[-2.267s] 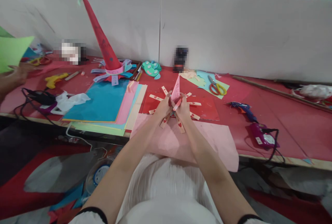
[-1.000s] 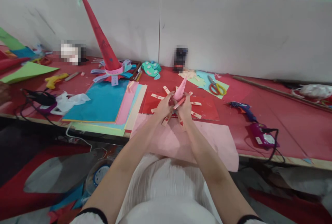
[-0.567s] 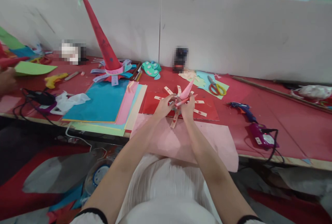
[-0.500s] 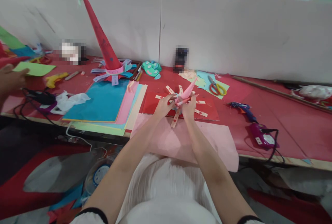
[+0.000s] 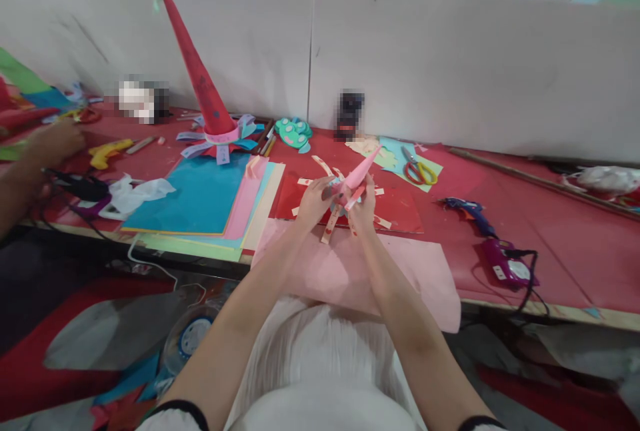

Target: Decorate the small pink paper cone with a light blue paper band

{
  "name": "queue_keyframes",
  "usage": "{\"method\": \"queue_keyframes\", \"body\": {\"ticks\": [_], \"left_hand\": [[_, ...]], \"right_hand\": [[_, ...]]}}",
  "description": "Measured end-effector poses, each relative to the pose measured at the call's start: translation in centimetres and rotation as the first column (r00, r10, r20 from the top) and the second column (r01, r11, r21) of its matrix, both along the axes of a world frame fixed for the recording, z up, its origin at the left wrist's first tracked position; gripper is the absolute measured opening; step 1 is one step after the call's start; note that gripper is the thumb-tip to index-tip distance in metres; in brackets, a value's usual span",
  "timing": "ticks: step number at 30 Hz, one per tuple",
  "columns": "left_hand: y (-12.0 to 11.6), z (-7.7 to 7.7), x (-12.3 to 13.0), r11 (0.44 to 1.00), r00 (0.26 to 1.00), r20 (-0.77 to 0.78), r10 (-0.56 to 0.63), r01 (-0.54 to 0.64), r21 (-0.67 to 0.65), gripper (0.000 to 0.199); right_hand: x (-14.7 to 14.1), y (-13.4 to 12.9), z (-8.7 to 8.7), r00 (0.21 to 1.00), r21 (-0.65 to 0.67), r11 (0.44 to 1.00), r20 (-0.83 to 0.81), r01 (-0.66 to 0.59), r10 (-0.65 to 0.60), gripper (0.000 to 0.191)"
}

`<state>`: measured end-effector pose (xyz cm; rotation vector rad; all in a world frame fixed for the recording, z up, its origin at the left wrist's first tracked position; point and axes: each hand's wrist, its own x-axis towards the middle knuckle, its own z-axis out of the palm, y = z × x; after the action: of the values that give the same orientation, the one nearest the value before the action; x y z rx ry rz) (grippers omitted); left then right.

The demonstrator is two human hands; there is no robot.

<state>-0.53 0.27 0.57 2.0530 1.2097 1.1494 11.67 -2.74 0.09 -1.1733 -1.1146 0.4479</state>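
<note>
Holding the pink cone (image 5: 362, 171) by its lower end, your left grip (image 5: 313, 203) and right grip (image 5: 365, 204) are curled about it from opposite sides. The cone tilts to your right above a red board (image 5: 404, 212); heart-marked strips (image 5: 330, 225) fan out from below it. Nearer you, a pink sheet (image 5: 345, 271) overhangs the counter (image 5: 565, 238); scissors (image 5: 420, 170) lie beyond the board.

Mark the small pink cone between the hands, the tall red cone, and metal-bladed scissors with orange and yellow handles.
Small pink cone (image 5: 361, 172), head view: middle of its side.
Tall red cone (image 5: 197, 71), head view: middle of its side.
Scissors (image 5: 415, 162), head view: where blades meet handles.
</note>
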Motion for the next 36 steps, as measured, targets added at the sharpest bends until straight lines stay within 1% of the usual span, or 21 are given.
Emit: {"method": "queue_keyframes", "body": {"ticks": [3,5,9,14,21,23,25,28,30,32,36], "left_hand": [[0.03,0.04,-0.01,0.999,0.991,-0.131,-0.004,0.009,0.038,0.038],[-0.10,0.18,0.00,0.999,0.980,-0.199,0.001,0.006,0.036,0.037],[-0.45,0.33,0.07,1.000,0.964,-0.264,-0.013,0.016,0.009,0.038],[-0.48,0.10,0.06,0.997,0.963,-0.265,-0.059,0.069,0.027,0.041],[-0.60,0.18,0.02,0.997,0.959,-0.276,-0.064,0.074,0.024,0.039],[-0.57,0.31,0.02,0.997,0.961,-0.273,-0.051,0.063,0.036,0.038],[-0.44,0.44,-0.01,0.998,0.968,-0.251,-0.014,0.029,0.059,0.035],[-0.22,0.54,-0.07,0.997,0.987,-0.159,0.021,-0.009,0.079,0.035],[-0.17,0.51,-0.11,0.998,0.995,-0.100,-0.011,0.018,0.066,0.039],[-0.19,0.44,-0.13,0.996,0.994,-0.094,-0.064,0.069,0.054,0.043],[-0.34,0.40,-0.14,0.993,0.975,-0.198,-0.101,0.112,0.043,0.044]], "right_hand": [[0.07,0.06,-0.04,0.999,0.009,1.000,0.033,-0.017,0.017,0.056],[0.11,0.08,-0.01,0.998,0.009,1.000,0.061,-0.023,0.022,0.055],[0.07,0.06,0.10,0.995,0.005,0.999,0.089,-0.044,0.043,0.056],[0.10,-0.06,0.24,0.993,0.002,0.999,0.113,-0.035,0.034,0.053],[0.07,-0.10,0.29,0.995,-0.016,0.999,0.081,-0.048,0.049,0.054],[0.12,-0.01,0.13,0.996,-0.013,0.999,0.077,-0.040,0.041,0.054],[0.18,0.09,-0.03,0.997,-0.001,1.000,0.075,-0.027,0.027,0.055],[0.20,0.12,-0.12,0.997,0.026,1.000,0.072,-0.017,0.015,0.055],[0.12,0.06,-0.07,0.997,0.038,0.999,0.074,-0.029,0.026,0.054],[0.01,-0.01,-0.02,0.996,0.039,0.998,0.079,-0.050,0.047,0.052],[-0.05,-0.01,-0.03,0.994,0.053,0.997,0.090,-0.064,0.059,0.053]]}}
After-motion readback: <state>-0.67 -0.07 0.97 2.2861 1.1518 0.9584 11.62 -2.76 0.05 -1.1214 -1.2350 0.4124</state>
